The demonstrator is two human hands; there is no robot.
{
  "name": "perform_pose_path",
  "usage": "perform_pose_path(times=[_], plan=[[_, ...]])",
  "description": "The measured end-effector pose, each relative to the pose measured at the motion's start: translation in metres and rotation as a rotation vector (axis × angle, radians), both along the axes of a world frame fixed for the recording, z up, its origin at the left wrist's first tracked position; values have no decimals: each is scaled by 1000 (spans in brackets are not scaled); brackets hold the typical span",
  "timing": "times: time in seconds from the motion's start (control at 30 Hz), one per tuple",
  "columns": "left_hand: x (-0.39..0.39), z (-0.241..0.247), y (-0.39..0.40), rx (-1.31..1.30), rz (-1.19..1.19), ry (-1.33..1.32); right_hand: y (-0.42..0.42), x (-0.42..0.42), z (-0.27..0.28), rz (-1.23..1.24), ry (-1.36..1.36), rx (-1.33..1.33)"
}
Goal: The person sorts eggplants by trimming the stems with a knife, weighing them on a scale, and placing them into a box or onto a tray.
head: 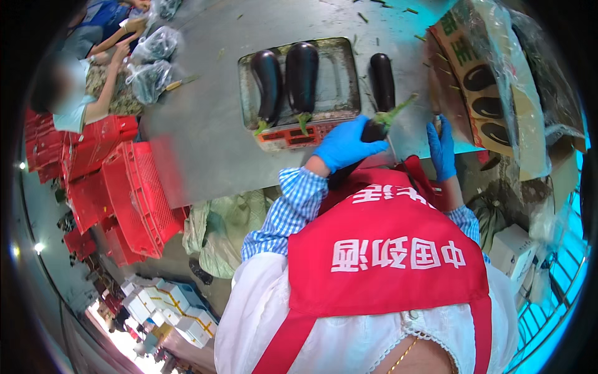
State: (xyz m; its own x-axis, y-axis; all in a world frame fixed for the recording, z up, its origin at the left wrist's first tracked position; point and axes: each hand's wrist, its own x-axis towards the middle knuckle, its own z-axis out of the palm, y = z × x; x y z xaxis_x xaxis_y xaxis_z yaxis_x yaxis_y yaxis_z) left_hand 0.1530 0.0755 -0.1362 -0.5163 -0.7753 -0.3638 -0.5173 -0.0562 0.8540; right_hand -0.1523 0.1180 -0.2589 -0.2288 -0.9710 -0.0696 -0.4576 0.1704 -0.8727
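My left hand (pixel 348 144), in a blue glove, grips a dark purple eggplant (pixel 373 132) near one end, in front of the table's near edge. A green stem and calyx (pixel 387 117) sit beside that end; I cannot tell whether they belong to it or to the eggplant (pixel 383 84) lying beyond on the table. My right hand (pixel 442 148), also gloved, closes around the handle of a knife (pixel 437 122), its blurred blade pointing away from me. Two eggplants, one slimmer (pixel 267 86) and one thicker (pixel 302 77), lie on the metal pan of a weighing scale (pixel 337 84).
An open cardboard box (pixel 462 79) with a plastic liner stands right. Cut stem bits (pixel 362 17) litter the metal table (pixel 201 131). Far left are a yellow-handled knife (pixel 174 85), plastic bags (pixel 152 82), another person (pixel 74 93) and stacked red crates (pixel 140 201).
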Motion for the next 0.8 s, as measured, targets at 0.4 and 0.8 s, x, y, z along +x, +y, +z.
perform_pose_path(times=[0.4,0.8], plan=[[1,-35,1,362,127,161,7,55,128,255,222,-136],[-25,-2,-2,569,78,247,10,47,130,114,294,-318]])
